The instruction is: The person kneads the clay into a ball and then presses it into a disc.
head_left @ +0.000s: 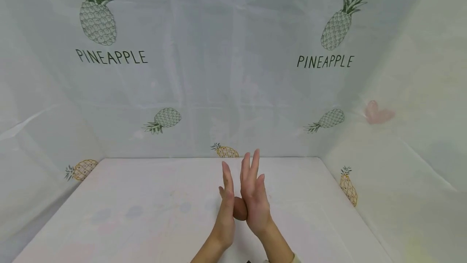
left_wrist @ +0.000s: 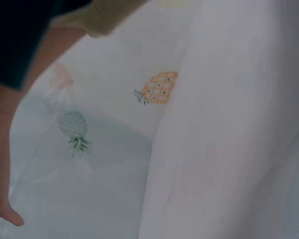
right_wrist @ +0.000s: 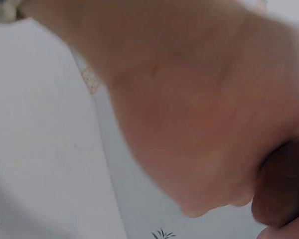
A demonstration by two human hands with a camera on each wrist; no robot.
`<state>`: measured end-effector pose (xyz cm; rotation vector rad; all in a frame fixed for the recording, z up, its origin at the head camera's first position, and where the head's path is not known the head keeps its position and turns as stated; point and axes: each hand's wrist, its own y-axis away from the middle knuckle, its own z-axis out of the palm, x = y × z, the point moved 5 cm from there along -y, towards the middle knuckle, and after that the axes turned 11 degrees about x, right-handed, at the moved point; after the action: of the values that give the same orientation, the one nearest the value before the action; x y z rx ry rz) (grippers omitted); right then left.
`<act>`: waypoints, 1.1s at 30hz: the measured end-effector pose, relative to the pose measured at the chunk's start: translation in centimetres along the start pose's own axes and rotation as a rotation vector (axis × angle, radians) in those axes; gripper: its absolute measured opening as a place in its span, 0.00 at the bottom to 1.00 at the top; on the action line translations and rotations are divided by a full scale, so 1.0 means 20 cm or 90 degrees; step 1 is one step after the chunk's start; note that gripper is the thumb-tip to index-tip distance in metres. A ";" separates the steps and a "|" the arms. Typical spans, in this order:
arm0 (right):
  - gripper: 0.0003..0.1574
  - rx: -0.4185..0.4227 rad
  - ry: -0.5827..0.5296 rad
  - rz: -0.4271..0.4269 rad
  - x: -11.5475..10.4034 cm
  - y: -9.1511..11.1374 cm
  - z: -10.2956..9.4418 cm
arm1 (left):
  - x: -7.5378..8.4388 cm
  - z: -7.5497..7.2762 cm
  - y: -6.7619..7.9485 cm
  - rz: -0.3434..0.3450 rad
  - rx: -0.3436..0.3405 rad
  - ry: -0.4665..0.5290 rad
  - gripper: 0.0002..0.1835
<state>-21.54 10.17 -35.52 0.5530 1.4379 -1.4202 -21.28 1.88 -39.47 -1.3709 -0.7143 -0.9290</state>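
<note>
A smooth brown rounded lump [head_left: 240, 209] sits between the two palms, above the front middle of the white table [head_left: 157, 230]. My left hand [head_left: 226, 210] presses it from the left, fingers straight and pointing up and away. From the other side my right hand [head_left: 256, 202] touches it with its palm, its fingers also straight and a little spread. In the right wrist view the brown lump [right_wrist: 281, 184] shows at the lower right edge, against the palm. The left wrist view catches only part of a hand at its left edge. What the lump is made of cannot be told.
A pale curtain [head_left: 233, 72] printed with pineapples hangs behind the table. Similar sheets stand along the left side [head_left: 33, 133] and the right side [head_left: 419, 141]. Faint coloured spots mark the table top.
</note>
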 end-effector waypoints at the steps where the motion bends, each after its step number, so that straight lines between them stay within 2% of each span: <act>1: 0.35 0.006 0.002 0.000 0.00 0.00 -0.01 | 0.01 0.01 0.01 -0.006 -0.009 0.016 0.31; 7: 0.35 0.033 0.037 -0.015 0.04 -0.01 -0.01 | 0.09 0.02 0.03 -0.038 -0.026 0.090 0.30; 14: 0.35 0.068 0.061 -0.010 0.09 -0.02 -0.03 | 0.15 0.02 0.03 -0.016 -0.034 0.110 0.30; 22: 0.35 0.028 0.052 0.043 0.16 -0.01 0.02 | 0.15 -0.03 0.01 0.009 -0.002 0.087 0.32; 29: 0.38 -0.035 -0.015 0.112 0.19 0.02 0.09 | 0.16 -0.12 -0.04 0.065 0.046 0.059 0.35; 33: 0.37 -0.046 -0.030 0.128 0.17 0.04 0.13 | 0.14 -0.18 -0.07 0.061 0.075 0.041 0.36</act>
<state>-21.28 6.88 -38.37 0.5964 1.3509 -1.2106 -21.51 -1.96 -36.63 -1.2556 -0.6393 -0.8392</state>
